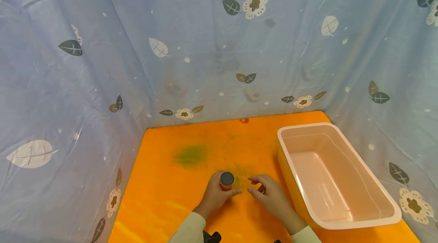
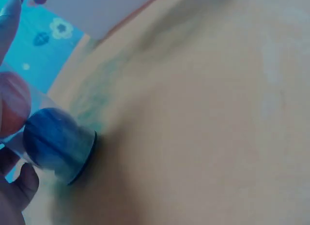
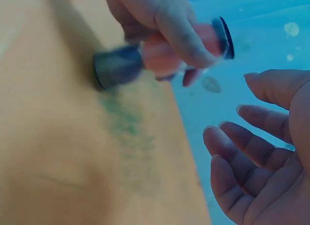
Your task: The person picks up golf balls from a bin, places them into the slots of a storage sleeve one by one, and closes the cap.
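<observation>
My left hand grips a clear tube with a dark cap, held upright over the table. Through its wall show a dark blue ball and an orange-red one. The right wrist view shows the thumb and fingers of that hand wrapped round the tube's middle, with a dark rim at one end. My right hand is just to the right, apart from the tube; its fingers are loosely bent, with nothing between them.
A pale pink plastic tub stands at the right of the orange table. Green smudges mark the tabletop. A blue curtain with leaf and flower prints surrounds the back and sides.
</observation>
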Motion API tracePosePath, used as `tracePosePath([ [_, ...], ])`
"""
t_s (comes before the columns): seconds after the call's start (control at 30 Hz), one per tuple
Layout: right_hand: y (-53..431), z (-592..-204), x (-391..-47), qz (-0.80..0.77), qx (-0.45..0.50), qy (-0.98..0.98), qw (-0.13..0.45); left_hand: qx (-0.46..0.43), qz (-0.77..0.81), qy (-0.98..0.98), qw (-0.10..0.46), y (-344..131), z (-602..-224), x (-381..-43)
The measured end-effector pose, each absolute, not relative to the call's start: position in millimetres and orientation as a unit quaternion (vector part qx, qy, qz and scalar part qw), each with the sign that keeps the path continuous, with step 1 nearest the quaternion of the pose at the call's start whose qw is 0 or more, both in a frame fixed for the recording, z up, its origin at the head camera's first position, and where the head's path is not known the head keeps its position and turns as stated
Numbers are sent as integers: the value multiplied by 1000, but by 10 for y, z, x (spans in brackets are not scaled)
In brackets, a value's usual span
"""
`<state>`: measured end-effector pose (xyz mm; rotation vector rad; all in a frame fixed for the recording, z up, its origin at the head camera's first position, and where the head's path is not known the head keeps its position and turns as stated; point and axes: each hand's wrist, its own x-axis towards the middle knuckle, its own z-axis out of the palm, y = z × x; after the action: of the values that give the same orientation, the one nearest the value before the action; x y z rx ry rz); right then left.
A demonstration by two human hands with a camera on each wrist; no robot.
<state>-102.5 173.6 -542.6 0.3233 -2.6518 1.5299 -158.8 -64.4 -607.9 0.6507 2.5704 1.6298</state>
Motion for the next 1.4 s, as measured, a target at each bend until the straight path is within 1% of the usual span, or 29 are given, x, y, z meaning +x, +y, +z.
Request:
tracePosePath([
  [0.13, 1740, -5536, -970, 513, 85, -854, 11, 202, 533, 821, 27, -622, -6183, -1589],
  [0.23, 1770, -5549, -958, 524, 67, -849, 2, 192, 537, 821, 35, -628, -6224, -1586],
  [0.5, 1770, -5546, -996, 530, 65, -846, -5, 188, 545, 816, 42, -656, -6306, -1602],
  [0.63, 1705, -5543, -1036, 548, 70, -833, -26, 184, 564, 801, 82, -689, -6281, -1572],
  [0.83, 1546, -5539, -1110, 611, 44, -786, -85, 169, 606, 761, 160, -800, -6163, -1456],
  [0.93, 1448, -5546, -1164, 652, 16, -749, -113, 149, 629, 742, 175, -828, -6120, -1409],
  [1.03, 1350, -5570, -1217, 681, -4, -721, -132, 134, 666, 713, 174, -821, -6090, -1391],
  [1.13, 1254, -5608, -1267, 689, -13, -712, -138, 123, 699, 684, 168, -802, -6082, -1393],
  [1.3, 1157, -5646, -1315, 691, -31, -709, -138, 94, 720, 670, 155, -787, -6083, -1394],
  [1.4, 1128, -5641, -1332, 693, -36, -707, -136, 70, 726, 665, 162, -794, -6048, -1387],
])
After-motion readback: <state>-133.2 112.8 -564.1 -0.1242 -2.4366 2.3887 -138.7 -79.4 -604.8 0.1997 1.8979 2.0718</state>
